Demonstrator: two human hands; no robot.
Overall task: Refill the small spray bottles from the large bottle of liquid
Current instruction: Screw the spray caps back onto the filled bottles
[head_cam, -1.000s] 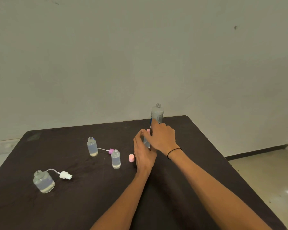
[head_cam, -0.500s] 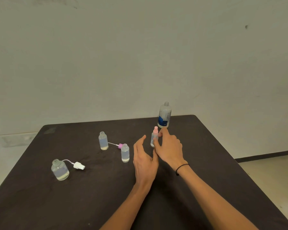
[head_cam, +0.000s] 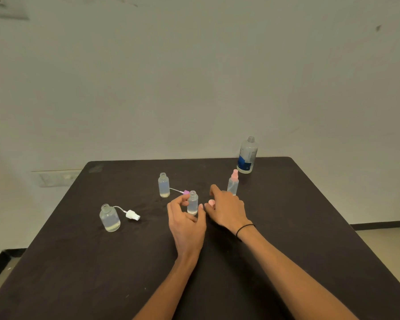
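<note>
The large clear bottle with a blue label stands uncapped at the table's far right. In front of it is a small spray bottle with its pink sprayer fitted. My left hand curls its forefinger and thumb round a small open bottle at mid-table. My right hand lies just to its right, fingers loosely spread over a pink cap, which is partly hidden. A second open bottle stands behind, and a purple spray head with its tube lies beside it.
A rounder open bottle stands at the left with a white spray head and tube lying next to it. The dark table ends at a pale wall behind; floor shows past its right and left edges.
My right hand has let go of the pink-topped spray bottle and drawn back left to the pink cap. My left hand has moved left and closed round the small open bottle.
</note>
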